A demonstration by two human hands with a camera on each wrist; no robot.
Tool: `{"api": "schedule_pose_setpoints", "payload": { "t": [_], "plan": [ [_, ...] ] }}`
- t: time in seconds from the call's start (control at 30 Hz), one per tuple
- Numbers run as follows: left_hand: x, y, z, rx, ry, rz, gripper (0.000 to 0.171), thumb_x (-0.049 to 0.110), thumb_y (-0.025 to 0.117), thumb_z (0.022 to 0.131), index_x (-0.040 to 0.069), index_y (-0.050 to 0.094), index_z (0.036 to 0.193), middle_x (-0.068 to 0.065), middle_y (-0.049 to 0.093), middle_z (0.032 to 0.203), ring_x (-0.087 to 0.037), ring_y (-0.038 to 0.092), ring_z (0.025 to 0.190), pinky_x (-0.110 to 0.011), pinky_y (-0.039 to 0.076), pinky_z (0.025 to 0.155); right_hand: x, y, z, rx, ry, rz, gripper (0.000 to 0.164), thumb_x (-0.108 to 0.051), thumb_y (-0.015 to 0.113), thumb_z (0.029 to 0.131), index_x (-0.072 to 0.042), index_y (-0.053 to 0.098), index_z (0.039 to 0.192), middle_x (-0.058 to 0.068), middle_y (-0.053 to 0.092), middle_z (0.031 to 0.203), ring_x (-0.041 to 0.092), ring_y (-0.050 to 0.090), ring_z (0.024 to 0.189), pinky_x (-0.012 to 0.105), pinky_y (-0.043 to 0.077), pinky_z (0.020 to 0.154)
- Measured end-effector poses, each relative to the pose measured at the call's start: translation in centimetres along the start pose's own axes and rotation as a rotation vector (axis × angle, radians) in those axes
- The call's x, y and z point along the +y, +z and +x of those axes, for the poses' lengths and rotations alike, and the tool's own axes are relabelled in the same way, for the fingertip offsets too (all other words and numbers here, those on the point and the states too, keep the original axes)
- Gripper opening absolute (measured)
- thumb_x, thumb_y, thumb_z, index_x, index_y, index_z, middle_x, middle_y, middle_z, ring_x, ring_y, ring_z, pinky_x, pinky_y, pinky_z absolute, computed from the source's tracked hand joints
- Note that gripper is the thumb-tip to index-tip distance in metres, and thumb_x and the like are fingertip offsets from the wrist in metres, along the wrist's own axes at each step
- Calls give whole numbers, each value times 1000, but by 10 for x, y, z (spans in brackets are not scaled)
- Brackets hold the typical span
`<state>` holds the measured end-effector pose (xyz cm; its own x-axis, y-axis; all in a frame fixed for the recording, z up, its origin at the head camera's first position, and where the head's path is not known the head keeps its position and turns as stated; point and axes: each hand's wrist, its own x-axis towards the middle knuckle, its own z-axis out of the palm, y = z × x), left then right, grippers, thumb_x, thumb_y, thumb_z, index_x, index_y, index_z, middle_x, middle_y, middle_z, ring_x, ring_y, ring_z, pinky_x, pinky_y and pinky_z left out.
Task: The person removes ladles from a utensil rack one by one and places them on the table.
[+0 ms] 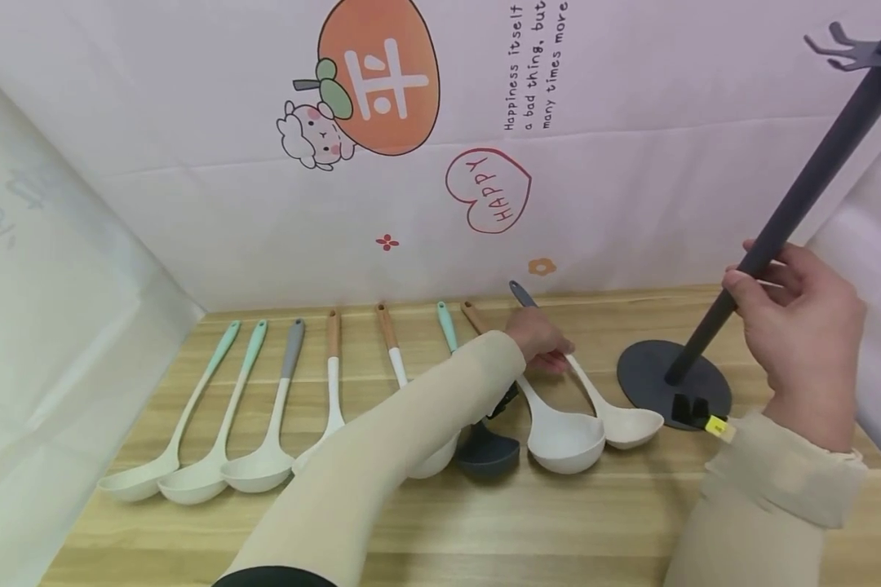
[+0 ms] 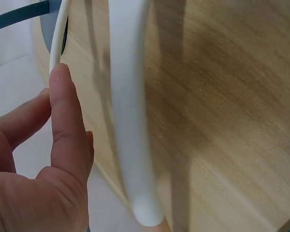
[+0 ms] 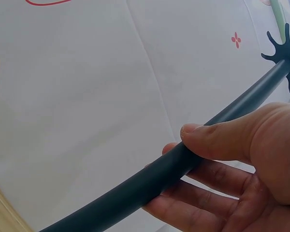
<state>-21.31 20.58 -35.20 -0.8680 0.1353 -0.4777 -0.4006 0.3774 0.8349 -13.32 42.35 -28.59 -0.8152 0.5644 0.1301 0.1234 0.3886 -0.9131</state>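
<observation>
My left hand [image 1: 539, 338] pinches the white shaft of a grey-handled ladle [image 1: 631, 425], the rightmost of the row. In the left wrist view its thumb and finger [image 2: 65, 104] meet on the thin cream shaft. Just left of it lies a ladle with a wooden-look handle [image 1: 567, 440]. My right hand [image 1: 803, 334] grips the dark pole [image 1: 807, 171] of a utensil stand, thumb on one side and fingers behind. That pole leans to the right. Its round base [image 1: 642, 371] is at the table. Hooks [image 1: 844, 50] stick out near its top.
Several ladles lie in a row to the left, among them a mint-handled one [image 1: 139, 479], a grey-handled one [image 1: 257, 471] and a dark-bowled one [image 1: 488, 452]. My left sleeve [image 1: 411, 432] crosses over part of the row. A printed white cloth [image 1: 227, 228] backs the wooden table [image 1: 543, 522].
</observation>
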Motion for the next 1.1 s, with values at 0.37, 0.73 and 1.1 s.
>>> {"api": "schedule_pose_setpoints", "payload": {
  "t": [0.37,0.73,1.1],
  "plan": [
    [-9,3,26,30,-12,212,20,5,82,91,-4,70,77,-21,76,77,-34,81,81,-36,68,74,1,1,0,-6,-7,21,42,-19,71,98,-29,68,139,-34,60,93,-19,63,82,-2,49,73],
    [-12,1,42,28,-14,423,28,16,87,89,1,66,77,-11,68,57,-16,60,41,-24,58,45,-1,2,0,-2,-19,5,43,-19,71,98,-29,68,140,-34,60,93,-19,62,82,-3,48,73],
    [-11,2,36,47,88,724,35,34,82,93,6,74,74,-4,74,60,-10,60,39,-18,44,35,-3,2,-3,-8,14,-15,40,-21,70,99,-31,67,137,-37,60,89,-21,62,80,-2,48,70]
  ]
}}
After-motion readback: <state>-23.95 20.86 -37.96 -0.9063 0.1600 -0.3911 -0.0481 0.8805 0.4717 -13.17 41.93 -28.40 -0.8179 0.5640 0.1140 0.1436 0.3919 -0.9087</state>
